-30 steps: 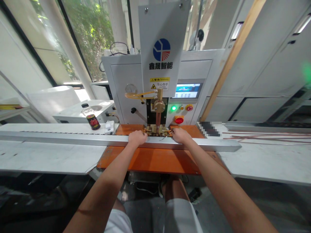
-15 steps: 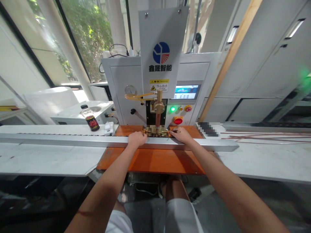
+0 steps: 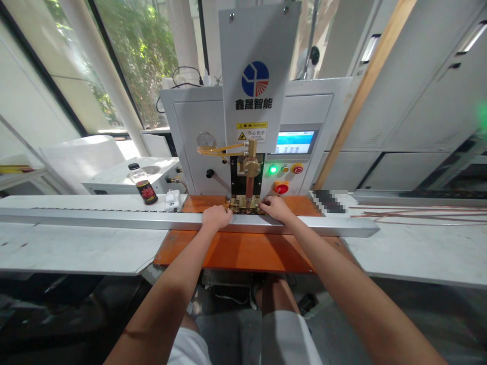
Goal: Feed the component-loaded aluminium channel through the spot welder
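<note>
A long silver metal rail (image 3: 114, 218) lies crosswise in front of a grey machine, over its orange work plate (image 3: 243, 251). My left hand (image 3: 216, 218) is closed over the rail, left of the machine's copper electrode (image 3: 249, 188). My right hand (image 3: 277, 209) reaches over the rail to the right side of the brass fixture (image 3: 240, 203) below the electrode. Its thumb and fingers are pinched together at the fixture's edge; what they hold, if anything, is too small to make out. The electrode tip stands between both hands, just behind the rail.
White tabletops extend on both sides. A dark-labelled bottle (image 3: 146, 191) and a small white object (image 3: 172, 200) are behind the rail at left. Thin copper-coloured rods (image 3: 418, 215) lie at right. The machine carries a lit screen (image 3: 293, 142) and a red knob (image 3: 281, 188).
My right hand has shifted slightly left, its fingertips closer to the electrode. My left hand stays on the rail. The whole view has moved a little.
</note>
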Demonstrator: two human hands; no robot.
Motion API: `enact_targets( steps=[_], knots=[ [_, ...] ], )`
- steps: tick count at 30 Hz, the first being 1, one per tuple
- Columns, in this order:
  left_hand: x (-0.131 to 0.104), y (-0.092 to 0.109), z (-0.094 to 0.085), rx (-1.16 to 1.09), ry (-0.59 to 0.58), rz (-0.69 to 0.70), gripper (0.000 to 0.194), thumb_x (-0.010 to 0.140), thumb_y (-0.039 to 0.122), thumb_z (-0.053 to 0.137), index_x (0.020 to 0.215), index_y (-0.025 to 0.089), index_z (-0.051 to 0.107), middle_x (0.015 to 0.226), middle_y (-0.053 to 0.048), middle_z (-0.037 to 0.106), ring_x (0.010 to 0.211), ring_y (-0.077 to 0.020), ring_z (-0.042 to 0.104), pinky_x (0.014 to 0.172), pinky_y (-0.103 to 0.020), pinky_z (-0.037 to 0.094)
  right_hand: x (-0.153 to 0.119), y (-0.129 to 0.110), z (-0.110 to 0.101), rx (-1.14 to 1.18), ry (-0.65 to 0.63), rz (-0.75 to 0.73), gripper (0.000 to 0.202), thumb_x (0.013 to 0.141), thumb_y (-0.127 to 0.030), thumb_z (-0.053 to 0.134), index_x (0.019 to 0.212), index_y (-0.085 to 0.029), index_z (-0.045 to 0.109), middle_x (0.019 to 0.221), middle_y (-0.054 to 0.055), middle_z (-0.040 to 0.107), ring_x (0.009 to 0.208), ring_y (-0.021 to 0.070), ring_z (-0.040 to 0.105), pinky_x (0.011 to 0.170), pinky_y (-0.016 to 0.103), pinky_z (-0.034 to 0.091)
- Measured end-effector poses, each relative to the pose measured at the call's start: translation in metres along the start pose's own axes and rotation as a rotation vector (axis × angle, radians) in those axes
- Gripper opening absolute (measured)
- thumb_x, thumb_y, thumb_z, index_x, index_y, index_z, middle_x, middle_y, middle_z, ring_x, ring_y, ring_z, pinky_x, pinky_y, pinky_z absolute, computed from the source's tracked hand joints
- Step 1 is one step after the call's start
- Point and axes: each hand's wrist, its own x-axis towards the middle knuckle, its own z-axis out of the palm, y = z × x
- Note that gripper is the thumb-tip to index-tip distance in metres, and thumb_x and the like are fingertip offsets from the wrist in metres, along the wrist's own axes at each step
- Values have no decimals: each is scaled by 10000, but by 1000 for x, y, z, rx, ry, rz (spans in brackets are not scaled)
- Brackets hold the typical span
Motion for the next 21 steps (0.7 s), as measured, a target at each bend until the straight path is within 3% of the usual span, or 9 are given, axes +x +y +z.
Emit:
enact_targets(
  steps=[6, 11, 18, 21],
  knots=[
    [0, -1, 1, 2, 6, 11, 570, 884, 464, 306, 998, 121, 747, 1007, -199, 716, 970, -324, 673, 809, -384, 511, -2, -1, 6, -60, -43, -4, 315, 914, -317, 475, 971, -148, 734, 1022, 102, 736, 949, 189, 658, 790, 213, 421],
    [0, -1, 1, 5, -5, 7, 574, 888, 466, 302, 1017, 120, 742, 1018, -201, 714, 980, -309, 672, 827, -371, 506, -5, 0, 6, -100, -90, 9, 382, 935, -404, 449, 929, -157, 741, 933, 105, 741, 851, 186, 660, 708, 222, 405],
    [0, -1, 1, 14, -7, 12, 572, 893, 461, 298, 1007, 119, 742, 1021, -193, 713, 982, -317, 669, 826, -379, 510, -3, 8, 12, 35, -58, 15, 369, 894, -429, 494, 800, -183, 752, 733, 40, 727, 717, 158, 637, 611, 210, 387],
    [0, -1, 1, 14, -3, 7, 576, 896, 469, 298, 1010, 118, 741, 1029, -194, 712, 994, -313, 667, 836, -373, 507, -2, 11, 14, 83, -20, -40, 332, 877, -407, 536, 794, -175, 758, 743, 52, 733, 693, 163, 638, 605, 219, 391]
  ],
)
